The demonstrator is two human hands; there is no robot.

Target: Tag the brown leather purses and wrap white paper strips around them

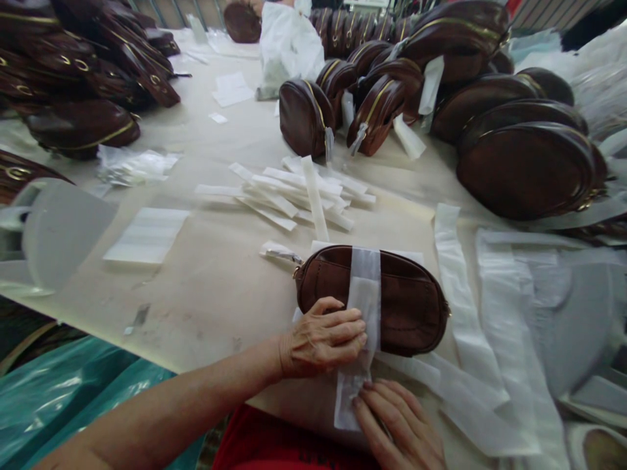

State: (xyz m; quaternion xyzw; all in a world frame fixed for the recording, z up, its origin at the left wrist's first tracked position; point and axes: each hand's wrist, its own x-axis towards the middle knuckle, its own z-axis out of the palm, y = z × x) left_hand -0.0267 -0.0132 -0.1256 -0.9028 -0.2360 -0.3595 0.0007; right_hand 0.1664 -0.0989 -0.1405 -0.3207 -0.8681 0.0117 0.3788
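Observation:
A brown leather pouch [406, 300] lies flat near the table's front edge, with a white translucent strip [365, 287] wrapped across its middle. My left hand [323, 339] rests on the pouch's near left side, fingers curled and pressing the strip against it. Below it, my right hand [399, 424] has its fingers together on the strip's loose lower end [347, 398], which hangs past the table edge.
Loose white strips [294, 192] lie in a pile behind the pouch. Many brown pouches [524, 166] are stacked at the right and back [306, 117], more at the far left [83, 127]. Long white wrapping sheets [465, 313] cover the right side. A white plastic bag [289, 42] stands at the back.

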